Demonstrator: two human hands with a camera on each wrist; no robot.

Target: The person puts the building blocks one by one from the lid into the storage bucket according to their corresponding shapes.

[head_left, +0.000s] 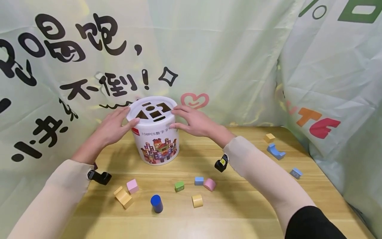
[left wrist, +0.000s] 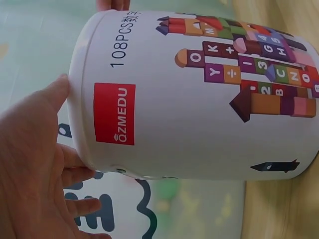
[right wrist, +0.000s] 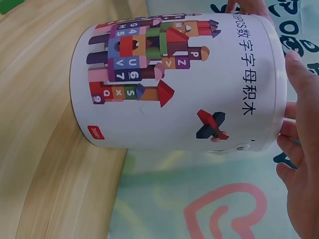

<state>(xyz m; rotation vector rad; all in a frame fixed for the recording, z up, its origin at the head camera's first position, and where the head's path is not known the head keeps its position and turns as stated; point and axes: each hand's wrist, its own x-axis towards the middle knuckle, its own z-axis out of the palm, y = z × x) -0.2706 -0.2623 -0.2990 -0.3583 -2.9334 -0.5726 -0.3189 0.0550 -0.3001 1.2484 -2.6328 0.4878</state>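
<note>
A white block bucket (head_left: 156, 149) with a printed picture of a block castle stands on the table. Its white lid (head_left: 152, 125) has several cut-out holes of different shapes. From the left, my left hand (head_left: 114, 127) holds the lid's rim, thumb at the front and fingers farther back. My right hand (head_left: 197, 122) holds the opposite side of the rim in the same way. The left wrist view shows the left thumb and fingertips against the rim of the bucket (left wrist: 164, 129). In the right wrist view, the right fingers meet the bucket's (right wrist: 174, 129) rim.
On the wooden table (head_left: 232, 212) in front lie a blue cylinder (head_left: 157, 203), a green block (head_left: 179, 186), a pink cube (head_left: 132, 186) and several other blocks. To the right are a blue arch (head_left: 276, 151) and a yellow block (head_left: 270, 137). A printed curtain (head_left: 232, 66) hangs behind.
</note>
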